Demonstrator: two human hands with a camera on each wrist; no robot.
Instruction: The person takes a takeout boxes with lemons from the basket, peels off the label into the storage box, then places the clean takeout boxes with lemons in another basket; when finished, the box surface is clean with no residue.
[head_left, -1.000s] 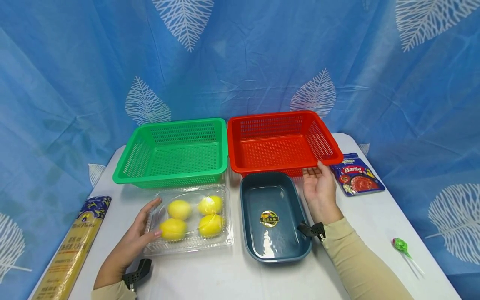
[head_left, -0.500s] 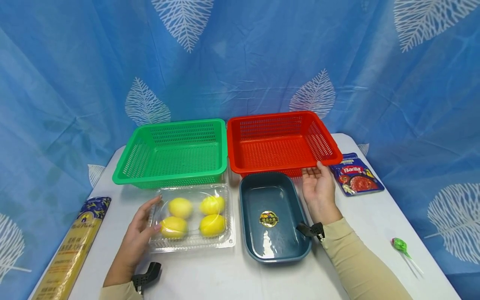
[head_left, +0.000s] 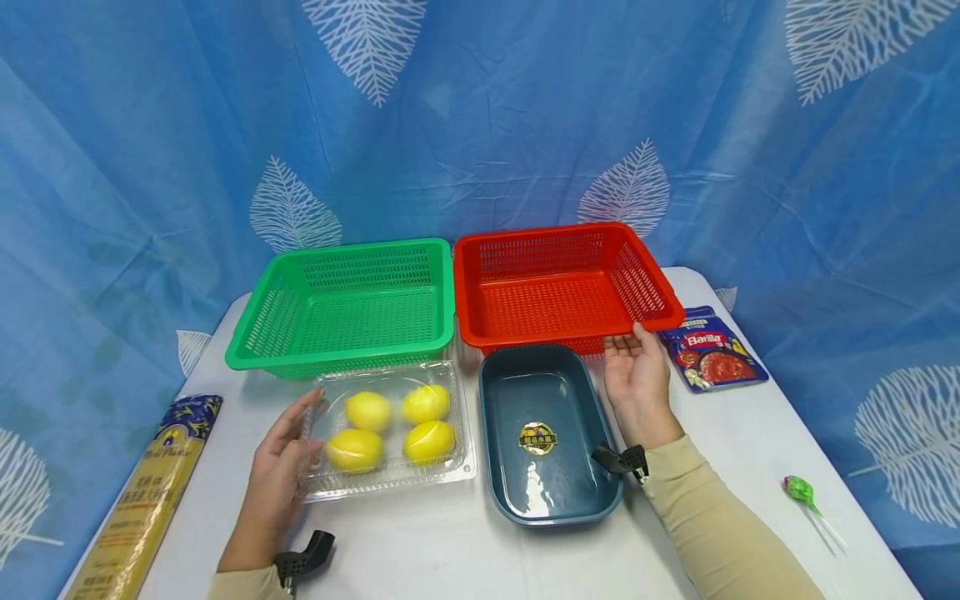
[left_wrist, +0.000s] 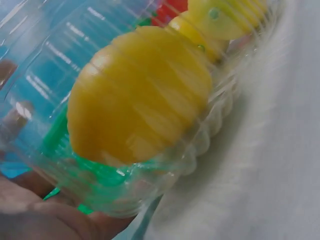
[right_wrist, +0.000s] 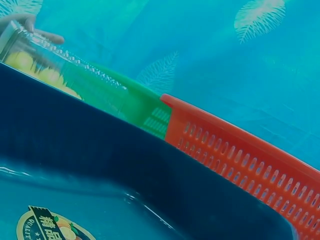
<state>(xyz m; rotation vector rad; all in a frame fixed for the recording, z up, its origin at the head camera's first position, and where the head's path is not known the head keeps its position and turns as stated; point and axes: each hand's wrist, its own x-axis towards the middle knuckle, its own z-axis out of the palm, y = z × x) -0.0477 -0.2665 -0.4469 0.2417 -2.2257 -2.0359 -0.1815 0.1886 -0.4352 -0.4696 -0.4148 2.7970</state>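
My left hand (head_left: pixel 277 467) grips the left end of a clear plastic clamshell container (head_left: pixel 462 433), thumb towards the near side and fingers towards the far side. Several yellow lemons (head_left: pixel 355 451) lie inside it. In the left wrist view, one lemon (left_wrist: pixel 140 95) shows large through the clear wall, with part of the left hand (left_wrist: pixel 55 215) below. My right hand (head_left: pixel 641 387) lies palm up between the red basket (head_left: pixel 555 340) and the dark blue tray (head_left: pixel 551 500). Its fingertips are at the basket's front rim; whether they bear on it I cannot tell.
A green basket (head_left: pixel 341 364) stands left of the red one, behind the container. A long spaghetti packet (head_left: pixel 142 500) lies along the left table edge. On the right are a blue sauce pouch (head_left: pixel 712 350) and a green lollipop (head_left: pixel 801 490). A blue curtain hangs behind.
My left hand has shifted a little to the right with the clear container, which has turned slightly and come closer to the blue tray. The right hand has stayed in place.
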